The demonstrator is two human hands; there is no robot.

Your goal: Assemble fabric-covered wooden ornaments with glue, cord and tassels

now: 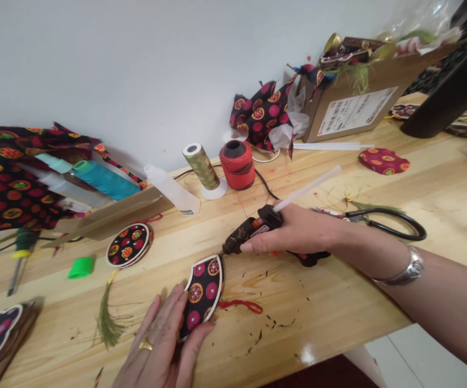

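Note:
My right hand is wrapped round a black hot glue gun. A translucent glue stick sticks out of its back end. The gun's nozzle meets the top corner of a fan-shaped fabric ornament, dark with pink and orange flowers and a white edge. On the table, my left hand grips that ornament by its lower end, thumb on one side and fingers on the other. A red cord loop comes out from the ornament's right side.
A round ornament with a green tassel lies left, near a green cap and a screwdriver. Behind stand a plastic bottle and thread spools. Scissors lie right; a full cardboard box stands behind.

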